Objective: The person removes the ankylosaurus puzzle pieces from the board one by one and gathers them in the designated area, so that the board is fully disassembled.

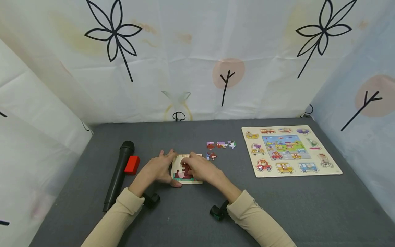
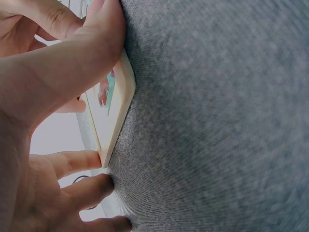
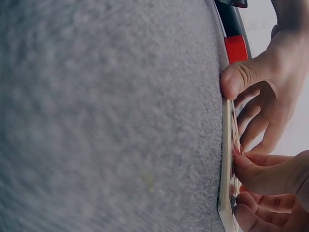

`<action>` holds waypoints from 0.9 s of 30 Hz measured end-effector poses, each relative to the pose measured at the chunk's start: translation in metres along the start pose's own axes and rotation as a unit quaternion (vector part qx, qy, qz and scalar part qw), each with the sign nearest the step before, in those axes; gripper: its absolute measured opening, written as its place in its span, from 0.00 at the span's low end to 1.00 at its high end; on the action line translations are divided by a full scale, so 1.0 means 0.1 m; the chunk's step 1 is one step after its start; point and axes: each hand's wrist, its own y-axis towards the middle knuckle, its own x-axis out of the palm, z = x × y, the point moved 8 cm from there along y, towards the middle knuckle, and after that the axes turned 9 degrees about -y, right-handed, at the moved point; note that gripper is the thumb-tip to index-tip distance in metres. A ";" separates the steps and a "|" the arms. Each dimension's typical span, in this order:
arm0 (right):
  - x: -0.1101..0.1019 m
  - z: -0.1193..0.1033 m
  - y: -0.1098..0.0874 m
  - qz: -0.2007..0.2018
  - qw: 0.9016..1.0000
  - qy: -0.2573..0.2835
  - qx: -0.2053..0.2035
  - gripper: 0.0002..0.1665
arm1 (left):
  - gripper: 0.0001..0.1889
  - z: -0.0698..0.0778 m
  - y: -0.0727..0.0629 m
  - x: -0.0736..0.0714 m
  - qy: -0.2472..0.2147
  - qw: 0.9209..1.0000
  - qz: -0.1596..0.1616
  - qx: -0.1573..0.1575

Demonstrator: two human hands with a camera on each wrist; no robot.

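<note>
A small wooden puzzle board (image 1: 176, 166) with brown bear-like picture pieces (image 1: 182, 175) in its tray lies flat on the grey table. At its left side, my left hand (image 1: 158, 168) holds the frame, the thumb at the near edge and a finger at the far corner, other fingers spread. My right hand (image 1: 202, 168) reaches over the board from the right. Between its thumb and forefinger it pinches a small reddish puzzle piece (image 3: 237, 151), mostly hidden by the fingertips, low over the tray. Several loose puzzle pieces (image 1: 220, 145) lie just beyond the board's right corner.
A large vehicle picture puzzle (image 1: 285, 151) lies at the right. On the left rest a black microphone (image 1: 117, 178) and a red block (image 1: 132, 165) beside it. White printed cloth (image 1: 197, 85) hangs behind the table (image 1: 185, 219).
</note>
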 end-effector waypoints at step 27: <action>-0.29 0.49 -0.33 0.023 0.999 -0.020 0.037 0.21 | 0.61 0.00 -0.01 0.00 -0.005 1.000 -0.005 -0.002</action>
